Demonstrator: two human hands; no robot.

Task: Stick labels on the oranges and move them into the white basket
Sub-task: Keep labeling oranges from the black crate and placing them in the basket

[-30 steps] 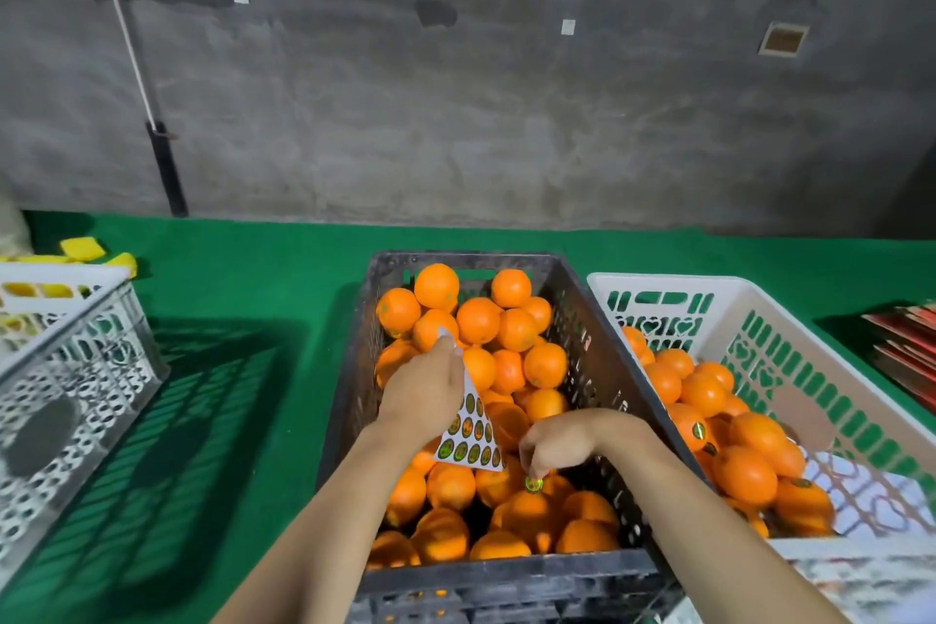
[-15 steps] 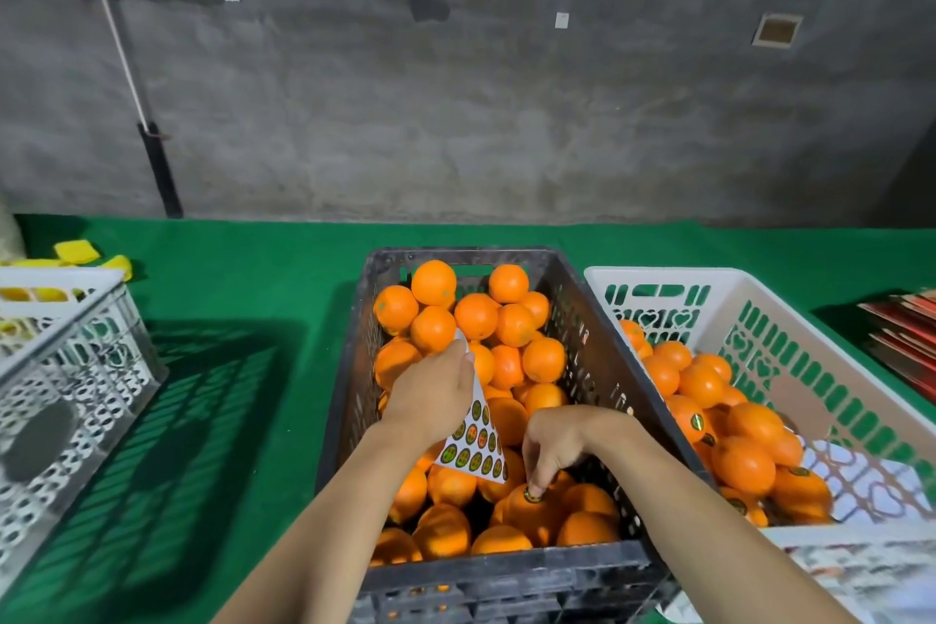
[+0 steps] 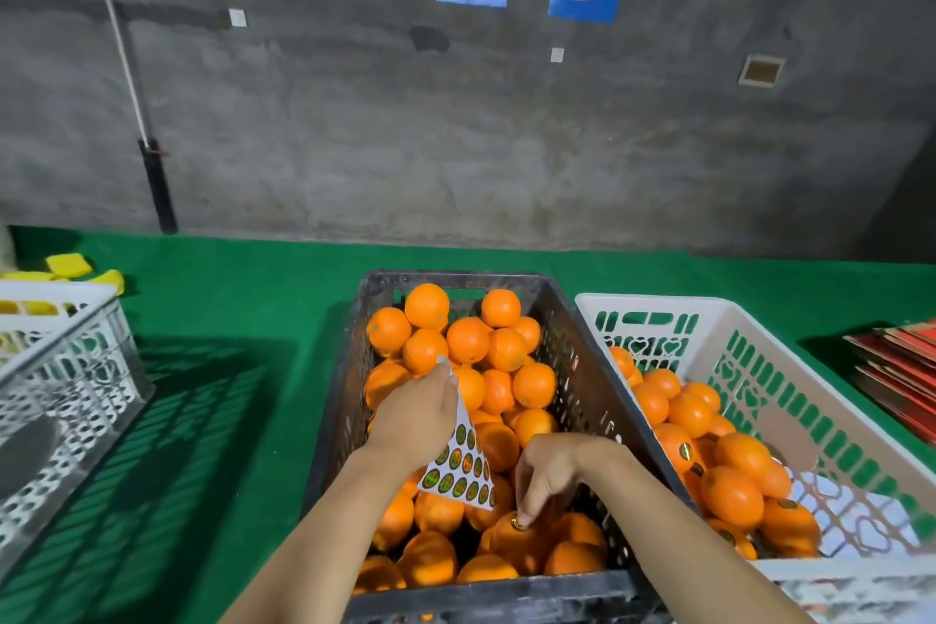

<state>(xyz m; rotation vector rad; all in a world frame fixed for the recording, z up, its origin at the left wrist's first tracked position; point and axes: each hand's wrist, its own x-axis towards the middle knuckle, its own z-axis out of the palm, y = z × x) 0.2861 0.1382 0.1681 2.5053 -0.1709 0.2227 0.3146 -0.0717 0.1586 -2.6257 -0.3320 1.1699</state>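
Right hand fingertip presses a label onto an orange at 6 o'clock in the dark crate, left hand pinching the sticker sheet; fruit looks firm, round, roll-prone, so cup it whole.

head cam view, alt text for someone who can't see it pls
A right hand presses a label onto an orange in a dark crate while the left hand holds a sticker sheet. Labelled oranges fill a white basket alongside.
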